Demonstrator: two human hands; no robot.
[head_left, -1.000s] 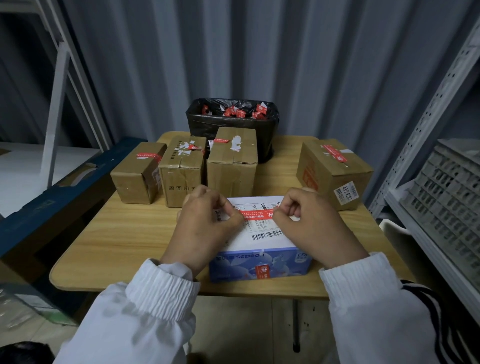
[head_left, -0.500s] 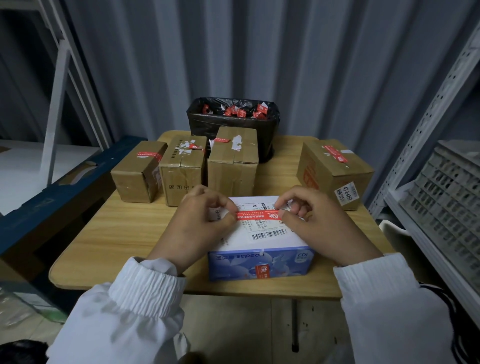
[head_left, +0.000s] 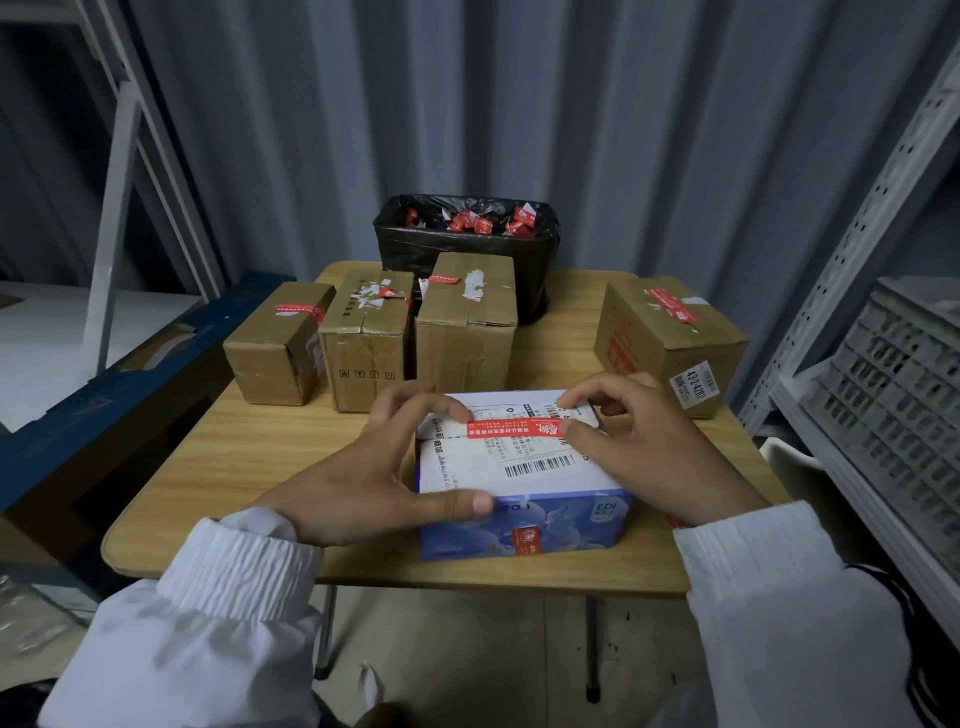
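Pressing a red sticker strip (head_left: 519, 429) flat across the white top of a blue box (head_left: 524, 525), itself sitting at the near middle of the wooden table (head_left: 234, 457). Touching the strip's left end with the left hand (head_left: 363, 488), fingers spread and fairly straight, thumb bracing the box's front top edge. Pinning the strip's right end under the thumb of the right hand (head_left: 660, 457), forefinger arching onto the box top just beyond; pinching nothing, by the look of it.

Judging the good way on: rubbing from the strip's middle outward to both ends, pushing straight down rather than sideways, bracing the light box with the left thumb against sliding. Risking a wrinkle or a lifted corner by dragging.

Leaving alone three brown cartons (head_left: 366, 338) ranged just behind, a fourth carton (head_left: 670, 332) off to the right, and a black-lined bin (head_left: 415, 249) of red scraps at the far edge.
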